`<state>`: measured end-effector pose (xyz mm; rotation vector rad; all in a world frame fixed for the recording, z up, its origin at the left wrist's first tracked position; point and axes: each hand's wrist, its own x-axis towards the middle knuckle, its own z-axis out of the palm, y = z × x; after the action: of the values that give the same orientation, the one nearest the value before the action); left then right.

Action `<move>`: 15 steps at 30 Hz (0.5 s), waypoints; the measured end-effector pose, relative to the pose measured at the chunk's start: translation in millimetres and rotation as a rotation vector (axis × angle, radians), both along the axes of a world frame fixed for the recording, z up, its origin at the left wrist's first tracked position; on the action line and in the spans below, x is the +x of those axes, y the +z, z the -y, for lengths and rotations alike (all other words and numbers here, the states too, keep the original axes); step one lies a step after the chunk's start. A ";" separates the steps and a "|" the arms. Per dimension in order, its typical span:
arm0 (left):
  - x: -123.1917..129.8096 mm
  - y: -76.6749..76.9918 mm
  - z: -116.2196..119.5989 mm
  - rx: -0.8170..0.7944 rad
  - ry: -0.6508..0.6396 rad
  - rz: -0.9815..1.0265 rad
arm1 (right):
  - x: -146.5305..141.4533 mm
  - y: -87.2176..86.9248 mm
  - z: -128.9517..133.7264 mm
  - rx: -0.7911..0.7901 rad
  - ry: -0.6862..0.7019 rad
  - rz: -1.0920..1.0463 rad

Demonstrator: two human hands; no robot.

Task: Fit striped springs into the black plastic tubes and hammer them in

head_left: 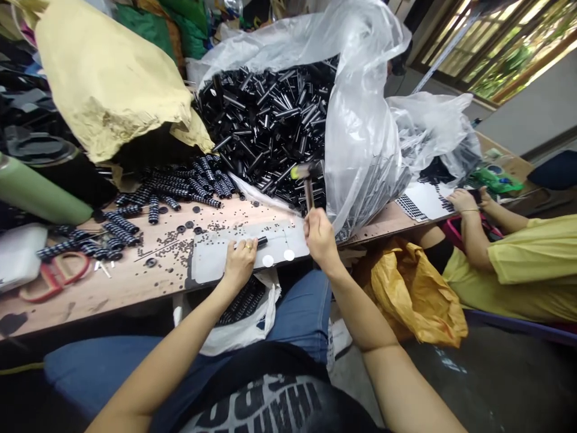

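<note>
Right hand (321, 236), grip wrapped round a slim-handled hammer (309, 186); left hand (241, 258) pinches a smooth black cylinder (262, 242), apparently plastic.

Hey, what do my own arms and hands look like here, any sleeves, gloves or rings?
Your left arm and right arm show no sleeves, watch or bracelet. Your left hand is ungloved, with a gold-coloured ring. Your right hand is ungloved too, no ring visible.

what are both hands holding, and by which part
The right hand grips a black-and-yellow-headed hammer by its handle; the left hand holds a short black cylinder along its body, one end sticking out.
</note>
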<state>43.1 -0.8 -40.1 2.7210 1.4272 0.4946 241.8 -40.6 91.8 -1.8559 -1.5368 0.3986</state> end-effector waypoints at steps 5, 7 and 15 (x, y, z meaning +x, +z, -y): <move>19.3 -6.5 9.3 -0.034 0.001 0.021 | -17.2 -14.7 2.5 -0.218 0.173 0.090; 27.9 -10.0 12.7 -0.056 -0.021 0.031 | -30.4 -32.2 13.1 -0.324 0.240 0.170; 31.4 -22.3 20.2 -0.042 -0.056 0.099 | -64.0 -48.3 36.9 -0.379 0.350 0.379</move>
<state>74.4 -21.0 -62.5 2.6548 1.3185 0.5806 177.8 -77.5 43.6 -2.0285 -2.1822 0.5511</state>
